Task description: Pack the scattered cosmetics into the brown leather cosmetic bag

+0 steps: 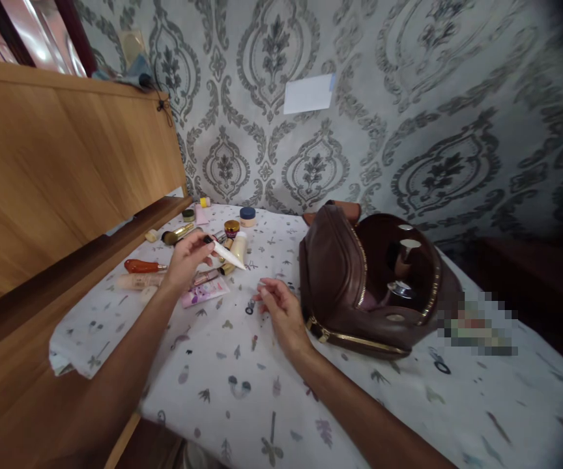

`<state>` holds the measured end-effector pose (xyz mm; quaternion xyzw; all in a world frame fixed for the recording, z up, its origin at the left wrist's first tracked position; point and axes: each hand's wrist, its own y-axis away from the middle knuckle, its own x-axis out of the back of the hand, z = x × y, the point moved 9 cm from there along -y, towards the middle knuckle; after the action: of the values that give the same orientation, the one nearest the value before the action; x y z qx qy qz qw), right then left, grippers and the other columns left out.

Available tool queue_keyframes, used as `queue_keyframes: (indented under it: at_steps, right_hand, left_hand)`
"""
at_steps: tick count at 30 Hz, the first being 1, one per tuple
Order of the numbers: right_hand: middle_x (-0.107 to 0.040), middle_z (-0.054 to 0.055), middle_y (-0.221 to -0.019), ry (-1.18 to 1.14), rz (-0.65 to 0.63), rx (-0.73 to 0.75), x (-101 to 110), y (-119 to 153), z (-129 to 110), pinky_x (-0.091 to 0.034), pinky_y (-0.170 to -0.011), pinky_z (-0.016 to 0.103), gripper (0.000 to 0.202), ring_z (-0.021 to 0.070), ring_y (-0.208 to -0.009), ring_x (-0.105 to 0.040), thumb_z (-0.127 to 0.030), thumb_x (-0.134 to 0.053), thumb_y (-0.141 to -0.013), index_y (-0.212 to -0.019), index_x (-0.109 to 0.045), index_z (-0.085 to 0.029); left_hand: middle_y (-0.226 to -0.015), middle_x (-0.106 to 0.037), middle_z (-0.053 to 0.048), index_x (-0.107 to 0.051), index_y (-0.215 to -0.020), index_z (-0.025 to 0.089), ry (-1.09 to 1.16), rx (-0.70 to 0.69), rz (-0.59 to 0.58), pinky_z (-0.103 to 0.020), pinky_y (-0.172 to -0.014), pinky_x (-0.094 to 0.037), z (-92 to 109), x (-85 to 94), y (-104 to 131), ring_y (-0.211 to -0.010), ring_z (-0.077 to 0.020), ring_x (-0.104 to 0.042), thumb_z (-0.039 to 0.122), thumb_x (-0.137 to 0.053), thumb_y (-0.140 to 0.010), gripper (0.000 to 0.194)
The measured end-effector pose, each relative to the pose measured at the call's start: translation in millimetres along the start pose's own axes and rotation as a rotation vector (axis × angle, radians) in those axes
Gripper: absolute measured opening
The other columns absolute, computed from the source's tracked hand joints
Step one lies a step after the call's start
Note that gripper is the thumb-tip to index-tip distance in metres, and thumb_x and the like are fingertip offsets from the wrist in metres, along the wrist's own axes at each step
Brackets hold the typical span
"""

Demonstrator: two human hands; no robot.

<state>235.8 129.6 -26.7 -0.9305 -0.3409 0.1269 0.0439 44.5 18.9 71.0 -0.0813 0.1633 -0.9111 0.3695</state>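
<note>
Between the fingertips of my left hand (187, 259) is a slim white tube (229, 255) with a black cap, its flat end pointing right. The hand hovers over a cluster of cosmetics: a pink printed tube (206, 292), a cream-coloured tube (239, 248), a jar with a gold lid (231, 228) and makeup brushes (177, 234). My right hand (285, 319) holds nothing; its fingers are apart over the cloth. Just right of it stands a brown leather bag (329, 267), unzipped, with a silver-lidded item (401, 289) and a white-topped item (405, 255) inside.
A patterned white cloth (242, 417) covers the surface. At its left lie an orange-handled tool (143, 266) and a pinkish bottle (137, 281); a blue-lidded jar (247, 217) stands near the wall. A wooden panel (71, 143) borders the left, and a blurred-out item (479, 329) lies right of the bag.
</note>
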Motion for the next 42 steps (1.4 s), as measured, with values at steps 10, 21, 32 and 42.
queue_keyframes:
  at_steps: [10,21,32,42]
  right_hand:
    - [-0.068,0.004,-0.082,-0.077,-0.045,-0.025,-4.2,1.1,-1.4,-0.049,-0.053,0.024,0.038,0.0166,-0.069,-0.068,-0.047,-0.071,-0.079,-0.101,-0.065,-0.018]
    - [-0.066,0.002,-0.081,-0.125,-0.02,-0.013,-2.4,-0.2,2.2,-0.046,-0.049,0.021,0.03,0.0143,-0.066,-0.067,-0.041,-0.071,-0.079,-0.097,-0.063,-0.019]
    - [-0.071,0.003,-0.078,-0.196,0.003,-0.088,-0.6,0.2,8.4,-0.047,-0.05,0.024,0.045,0.0168,-0.064,-0.069,-0.038,-0.072,-0.077,-0.115,-0.06,-0.016]
    - [-0.068,0.0,-0.072,-0.142,-0.035,-0.062,-5.3,0.7,1.2,-0.044,-0.048,0.021,0.024,0.0163,-0.064,-0.07,-0.032,-0.07,-0.073,-0.09,-0.06,-0.019]
  left_hand:
    - [-0.079,-0.066,-0.001,-0.066,-0.091,0.016,0.186,0.196,-0.174,-0.022,-0.06,-0.054,-19.5,-41.1,16.1,-0.069,-0.0129,-0.063,0.037,-0.084,-0.067,0.037]
    - [-0.069,-0.062,0.001,-0.069,-0.087,0.015,0.189,0.176,-0.14,-0.021,-0.054,-0.048,-25.2,-38.3,14.0,-0.059,-0.0093,-0.056,0.041,-0.081,-0.07,0.033]
    - [-0.074,-0.061,0.0,-0.07,-0.092,0.017,0.232,0.143,-0.233,-0.021,-0.056,-0.046,-18.3,-46.1,18.4,-0.066,-0.0116,-0.056,0.036,-0.079,-0.073,0.028]
    - [-0.061,-0.054,0.003,-0.072,-0.088,0.015,0.195,0.179,-0.149,-0.019,-0.05,-0.042,-26.9,-37.6,14.6,-0.054,-0.008,-0.048,0.047,-0.079,-0.072,0.036]
